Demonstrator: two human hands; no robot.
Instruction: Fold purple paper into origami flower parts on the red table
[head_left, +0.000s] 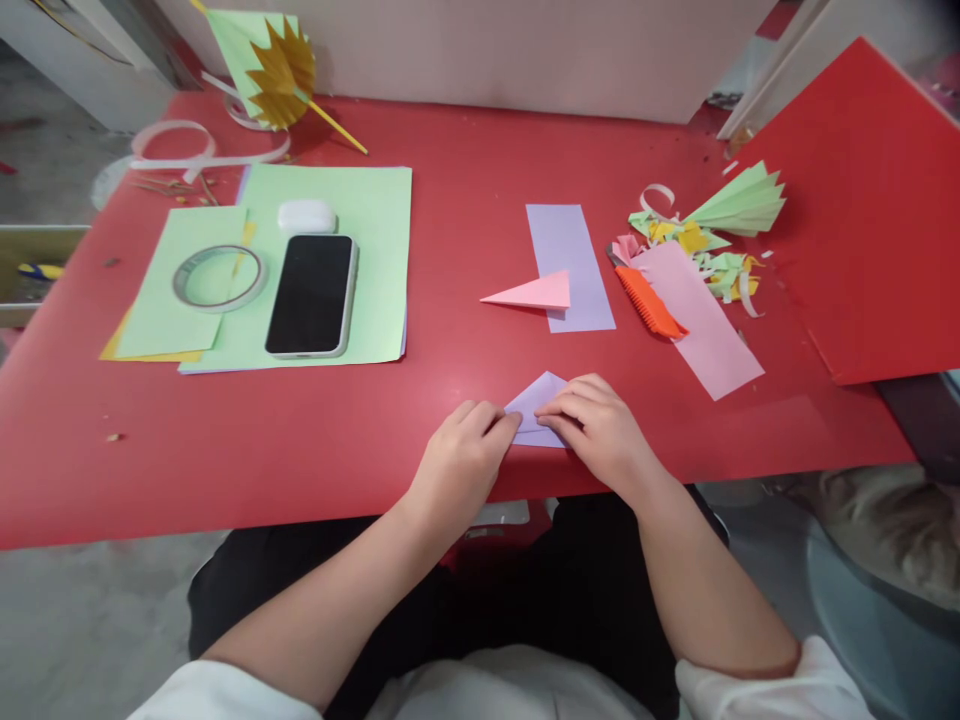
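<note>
A folded sheet of purple paper [541,398] with a pointed top lies near the table's front edge, between my hands. My left hand [466,445] pinches its left side, the thumb resting on the paper. On the right side, my right hand [600,430] has thumb and fingers closed on the paper. Parts of both its side edges are hidden under my fingers. Just beyond lies a narrow pink folded paper cone [534,291], partly on top of a flat purple paper strip [576,255].
Right of centre, an orange utility knife [651,302] touches a pink paper strip [705,325] and paper scraps [679,235]. At left, a phone [313,296], a white case [307,216] and a tape roll [219,278] rest on green paper [382,265]. A red board [870,220] stands at right.
</note>
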